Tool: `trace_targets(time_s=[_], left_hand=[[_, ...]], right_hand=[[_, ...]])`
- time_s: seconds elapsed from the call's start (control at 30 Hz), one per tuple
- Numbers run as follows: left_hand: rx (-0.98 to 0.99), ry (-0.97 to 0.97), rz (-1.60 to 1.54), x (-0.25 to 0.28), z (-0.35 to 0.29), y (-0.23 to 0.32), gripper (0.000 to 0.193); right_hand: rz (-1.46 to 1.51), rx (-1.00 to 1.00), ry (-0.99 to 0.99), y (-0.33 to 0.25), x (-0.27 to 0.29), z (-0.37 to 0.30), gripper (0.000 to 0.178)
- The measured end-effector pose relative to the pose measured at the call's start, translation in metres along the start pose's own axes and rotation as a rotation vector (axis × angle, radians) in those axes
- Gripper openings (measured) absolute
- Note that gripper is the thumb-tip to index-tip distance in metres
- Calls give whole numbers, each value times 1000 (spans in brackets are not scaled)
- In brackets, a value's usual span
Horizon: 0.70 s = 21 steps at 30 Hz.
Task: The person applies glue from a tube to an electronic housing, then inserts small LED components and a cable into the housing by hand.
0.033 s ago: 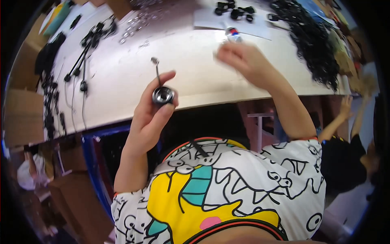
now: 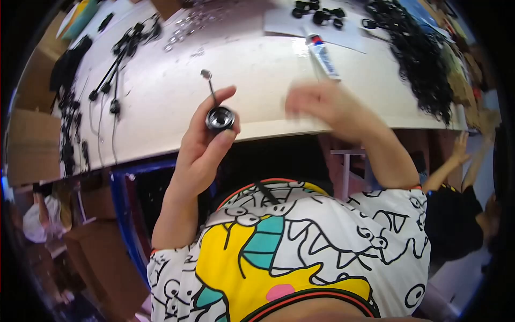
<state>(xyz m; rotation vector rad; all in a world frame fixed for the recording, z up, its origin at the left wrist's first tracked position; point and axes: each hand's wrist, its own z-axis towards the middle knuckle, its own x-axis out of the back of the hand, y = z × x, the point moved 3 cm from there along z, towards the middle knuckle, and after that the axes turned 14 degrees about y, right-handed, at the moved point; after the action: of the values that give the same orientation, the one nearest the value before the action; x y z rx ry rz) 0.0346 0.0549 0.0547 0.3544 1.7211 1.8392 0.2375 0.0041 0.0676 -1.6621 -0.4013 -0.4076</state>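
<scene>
My left hand (image 2: 201, 145) is closed around a small round black part (image 2: 220, 118) with a shiny, lens-like ring facing up. A thin dark stem or lead rises from it to a small silvery tip (image 2: 206, 74). My thumb presses the near side of the part, and the index finger reaches past its far side. Over the front of the table, my right hand (image 2: 322, 104) is smeared by motion, so its fingers and anything in them are unclear. Just beyond it lies a white tube (image 2: 323, 58) with a blue and red end.
Several black round parts (image 2: 322, 15) rest on a white sheet (image 2: 284, 26). A heap of black cables (image 2: 421, 70) covers the table's right side. More black leads (image 2: 115, 80) lie at left, near clear small pieces (image 2: 188, 29). Another person's arm (image 2: 456, 155) shows at far right.
My right hand has drawn back toward me from the tube, which now shows along its length. My left hand holds the round part much as before.
</scene>
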Motion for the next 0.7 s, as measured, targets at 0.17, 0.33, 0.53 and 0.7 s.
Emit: trace_targets(time_s=[0.17, 0.33, 0.53, 0.7], left_hand=[[-81, 74, -102, 0, -1, -2, 52], [-145, 119, -132, 11, -7, 0, 54], [-221, 161, -122, 28, -9, 8, 54], [-107, 181, -241, 30, -7, 1, 51]], right_hand=[[-205, 162, -124, 50, -118, -17, 40], [414, -145, -483, 70, -172, 21, 44], [303, -206, -169, 146, -193, 43, 28], [-285, 343, 43, 143, -198, 36, 25]])
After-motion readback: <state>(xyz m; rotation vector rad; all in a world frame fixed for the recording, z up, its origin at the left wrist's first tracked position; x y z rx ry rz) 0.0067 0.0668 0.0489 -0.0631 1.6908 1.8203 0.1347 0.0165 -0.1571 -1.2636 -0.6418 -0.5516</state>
